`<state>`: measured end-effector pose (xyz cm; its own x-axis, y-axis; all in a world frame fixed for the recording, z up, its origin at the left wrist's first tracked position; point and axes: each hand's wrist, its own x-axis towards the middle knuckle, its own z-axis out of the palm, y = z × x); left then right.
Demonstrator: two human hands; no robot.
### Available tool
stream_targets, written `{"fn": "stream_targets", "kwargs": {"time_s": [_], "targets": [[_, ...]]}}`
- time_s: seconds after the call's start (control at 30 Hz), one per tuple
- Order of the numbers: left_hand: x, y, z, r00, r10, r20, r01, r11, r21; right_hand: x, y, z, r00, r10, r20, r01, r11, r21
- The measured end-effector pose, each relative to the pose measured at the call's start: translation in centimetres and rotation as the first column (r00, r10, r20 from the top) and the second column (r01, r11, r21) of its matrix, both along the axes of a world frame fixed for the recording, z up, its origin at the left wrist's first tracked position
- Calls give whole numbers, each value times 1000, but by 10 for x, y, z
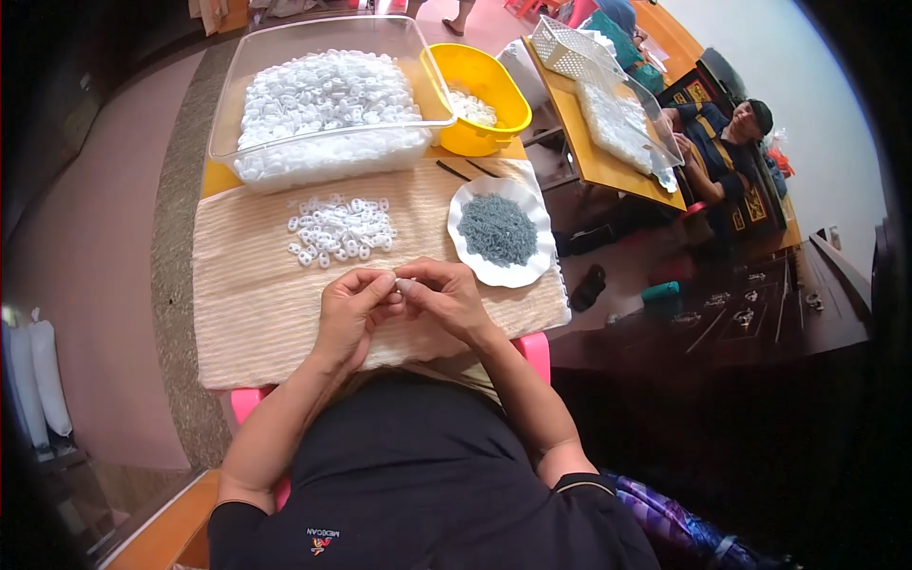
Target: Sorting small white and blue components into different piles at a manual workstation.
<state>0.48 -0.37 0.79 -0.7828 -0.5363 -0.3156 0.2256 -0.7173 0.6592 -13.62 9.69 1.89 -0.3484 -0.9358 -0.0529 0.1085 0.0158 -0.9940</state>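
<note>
Left hand [350, 309] and right hand [448, 296]: both grips pinched on a small pale piece [398, 285], mostly hidden, over near striped cloth [252, 318]; judged mid-run; white pieces [340, 230] heaped beyond, more in far clear bin [332, 38]; grey bits [497, 230] plentiful at right; finished count unclear.

In front of my torso [408, 456], my left hand [356, 306] and right hand [445, 296] meet, fingertips [383, 282] pinched close; my forearms [285, 410] slant inward from its sides.
</note>
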Motion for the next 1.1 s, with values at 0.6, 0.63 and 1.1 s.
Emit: {"fn": "stream_targets", "kwargs": {"time_s": [0.6, 0.63, 1.1], "targets": [[-1, 0, 4, 998, -53, -46, 53, 998, 17, 4, 6, -1, 950, -28, -311, -5, 995, -104], [0, 0, 3, 998, -52, -47, 53, 998, 16, 5, 6, -2, 950, -41, -308, 2, 992, -126], [-2, 2, 1, 1000, -25, -18, 24, 999, -33, 4, 7, -4, 958, -42, -282, 12, 994, -107]]}}
